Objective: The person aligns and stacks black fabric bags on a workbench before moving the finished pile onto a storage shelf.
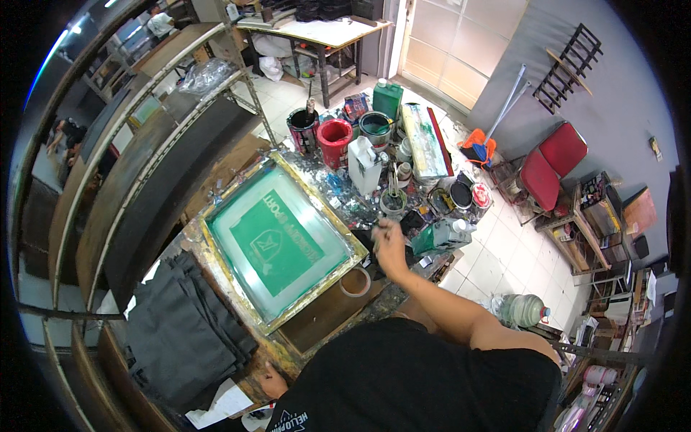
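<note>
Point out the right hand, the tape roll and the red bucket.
right hand (389,248), head view, back of the hand
tape roll (355,282), head view, its ring
red bucket (334,142), head view, outer wall

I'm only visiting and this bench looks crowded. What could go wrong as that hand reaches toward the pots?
1. The right hand is blurred beside a small pot and white jug; a knock might tip them.
2. Spilled ink could reach the green printing screen close by.
3. The tape roll near the table edge may get nudged off.
</note>
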The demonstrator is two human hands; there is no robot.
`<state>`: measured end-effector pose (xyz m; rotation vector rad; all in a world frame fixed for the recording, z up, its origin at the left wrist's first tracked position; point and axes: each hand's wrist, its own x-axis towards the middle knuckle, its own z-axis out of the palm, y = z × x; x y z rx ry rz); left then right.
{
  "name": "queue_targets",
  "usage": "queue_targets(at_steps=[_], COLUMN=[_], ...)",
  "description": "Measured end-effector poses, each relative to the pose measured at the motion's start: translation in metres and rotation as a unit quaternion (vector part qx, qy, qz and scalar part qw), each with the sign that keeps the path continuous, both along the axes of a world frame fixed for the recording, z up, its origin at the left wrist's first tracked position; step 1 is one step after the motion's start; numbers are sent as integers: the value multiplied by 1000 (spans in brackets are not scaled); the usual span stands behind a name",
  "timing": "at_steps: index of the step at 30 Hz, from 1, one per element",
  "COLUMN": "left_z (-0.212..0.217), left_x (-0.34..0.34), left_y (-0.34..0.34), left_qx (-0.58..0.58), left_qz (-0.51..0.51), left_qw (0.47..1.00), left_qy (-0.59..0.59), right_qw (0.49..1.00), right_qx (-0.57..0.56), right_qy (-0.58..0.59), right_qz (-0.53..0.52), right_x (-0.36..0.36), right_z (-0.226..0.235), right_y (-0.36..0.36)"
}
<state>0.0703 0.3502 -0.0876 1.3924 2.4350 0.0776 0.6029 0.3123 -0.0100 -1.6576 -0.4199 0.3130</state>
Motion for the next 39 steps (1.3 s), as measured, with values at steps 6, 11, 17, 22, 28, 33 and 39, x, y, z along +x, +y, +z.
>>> queue_targets(at_steps=[6, 11, 17, 22, 28, 33, 39], left_z=[-11, -9, -14, -19, 0, -2, -5], left_x=[-14, -13, -9, -14, 2, 1, 4], left_y=[-3, -1, -7, 0, -8, -14, -12], left_qx=[-5, -5, 60, 24, 55, 74, 37], left_qz=[5, -15, -13, -13, -19, -22, 17], left_qw=[1000, 1000, 998, 1000, 998, 997, 999], left_qy=[11, 16, -4, 9, -12, 4, 9], right_qw=[837, 736, 722, 685, 665, 632, 716], right_qx=[-247, -374, -442, -488, -491, -458, -361], right_qy=[-158, -140, -132, -87, -67, -181, -206], right_qz=[462, 547, 516, 534, 559, 598, 561], right_x=[-64, -64, -57, -51, -48, -60, -45], right_z=[0, -58, -70, -69, -73, -23, 83], right_y=[-93, -121, -97, -80, -79, -70, -37])
